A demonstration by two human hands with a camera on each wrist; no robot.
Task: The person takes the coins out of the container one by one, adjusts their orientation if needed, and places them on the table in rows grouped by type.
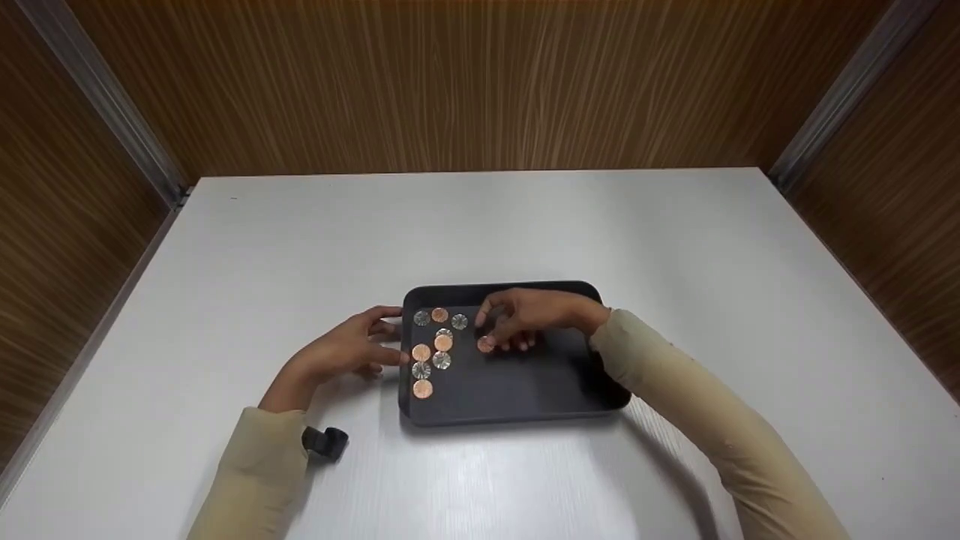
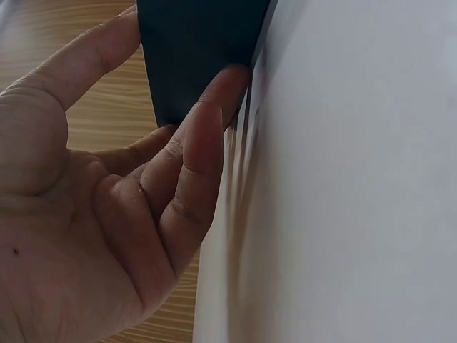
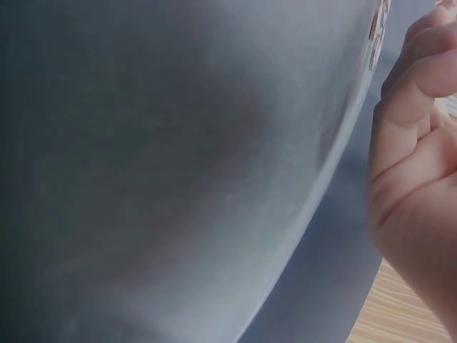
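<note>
A black tray (image 1: 517, 390) lies on the white table, with several copper and silver coins (image 1: 442, 343) spread over its left part. My left hand (image 1: 352, 349) rests at the tray's left side. In the left wrist view its fingers (image 2: 207, 121) touch the dark outer wall (image 2: 193, 50), fairly straight. My right hand (image 1: 499, 337) hovers low over the tray's middle, fingers curled down and pinching a copper coin (image 1: 486, 345). In the right wrist view the curled fingers (image 3: 418, 164) sit beside the blurred tray floor (image 3: 178, 143).
The white table (image 1: 480, 225) stretches wide on all sides of the tray. Brown wood-grain walls (image 1: 480, 82) close it in at the back and both sides. A small black wrist mount (image 1: 326, 442) sits on my left sleeve.
</note>
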